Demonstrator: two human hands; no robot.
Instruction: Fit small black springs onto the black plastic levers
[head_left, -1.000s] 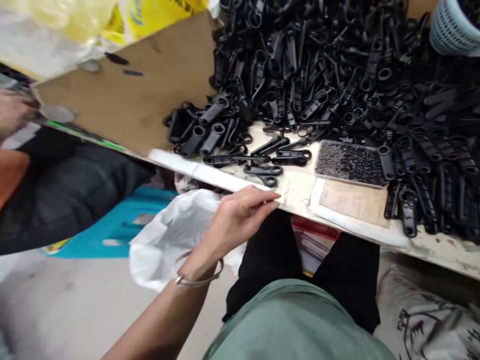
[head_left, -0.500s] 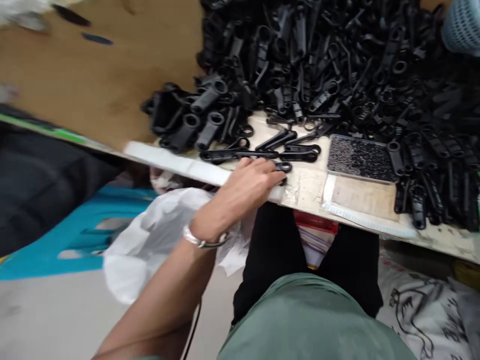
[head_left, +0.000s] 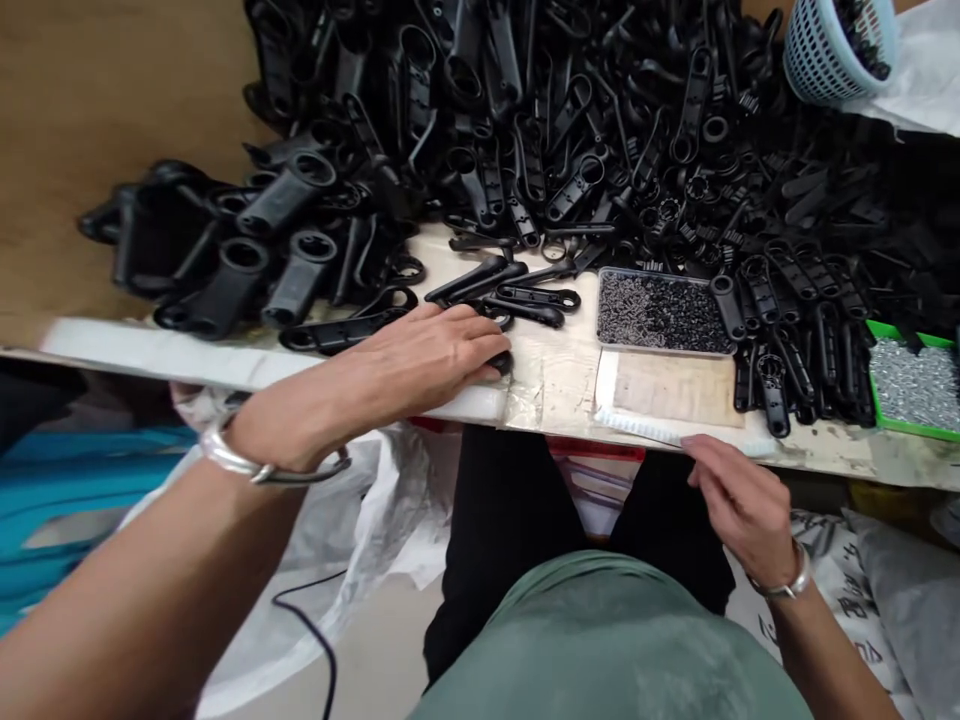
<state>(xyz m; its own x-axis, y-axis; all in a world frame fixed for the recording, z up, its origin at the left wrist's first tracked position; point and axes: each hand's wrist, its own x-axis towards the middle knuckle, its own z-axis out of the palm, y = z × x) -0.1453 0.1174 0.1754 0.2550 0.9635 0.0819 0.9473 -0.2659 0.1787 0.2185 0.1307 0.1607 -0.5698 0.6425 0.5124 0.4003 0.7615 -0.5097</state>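
My left hand (head_left: 442,350) rests at the table's near edge, its fingers curled over a black plastic part (head_left: 501,364) that shows only at the fingertips. Right beside it lie several long black plastic parts with ring ends (head_left: 538,297). Lower and to the right, my right hand (head_left: 742,505) hovers at the table edge with thumb and fingers drawn together; whatever is in them, if anything, is hidden. Its fingertips are close to the striped edge of a pad (head_left: 667,390). Behind the pad is a clear shallow box of small dark pieces (head_left: 660,312).
A big heap of black parts (head_left: 517,120) covers the back. On the right stand a green tray of small silvery pieces (head_left: 916,382) and a blue basket (head_left: 821,50). A white foam strip (head_left: 165,352) runs along the left edge, above a white bag (head_left: 352,530).
The view has shifted to the right, bringing the green tray and more of the basket into sight. My right hand has come into view; my left hand remains over the black parts.
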